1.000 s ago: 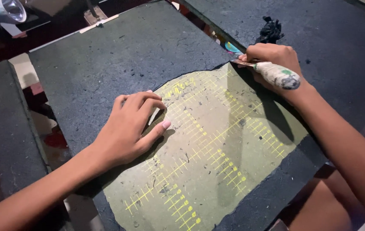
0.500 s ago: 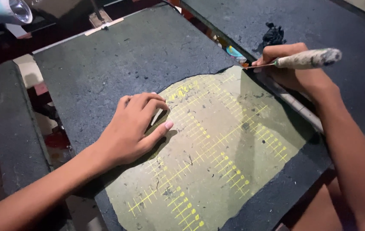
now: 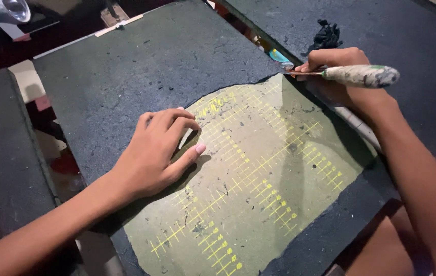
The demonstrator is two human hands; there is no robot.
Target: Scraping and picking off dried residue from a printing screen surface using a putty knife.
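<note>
A worn green cutting mat point(image 3: 259, 179) with yellow grid lines lies on a dark speckled sheet point(image 3: 146, 66). My left hand point(image 3: 156, 153) rests flat at the mat's left edge, fingers together, pressing on sheet and mat. At the mat's far corner my right hand point(image 3: 340, 71) grips a knife tool point(image 3: 356, 75) with a pale stained handle that points right. Its thin blade tip meets the mat's upper edge.
A small black crumpled scrap point(image 3: 326, 35) lies just beyond my right hand. Another dark sheet point(image 3: 381, 25) covers the surface to the right. A dark panel point(image 3: 3, 168) sits at left. A shiny metal object point(image 3: 8, 9) is at the top left corner.
My right hand turned the tool so its handle swung from pointing toward me to pointing right, and lifted slightly. My left hand stayed pressed in place.
</note>
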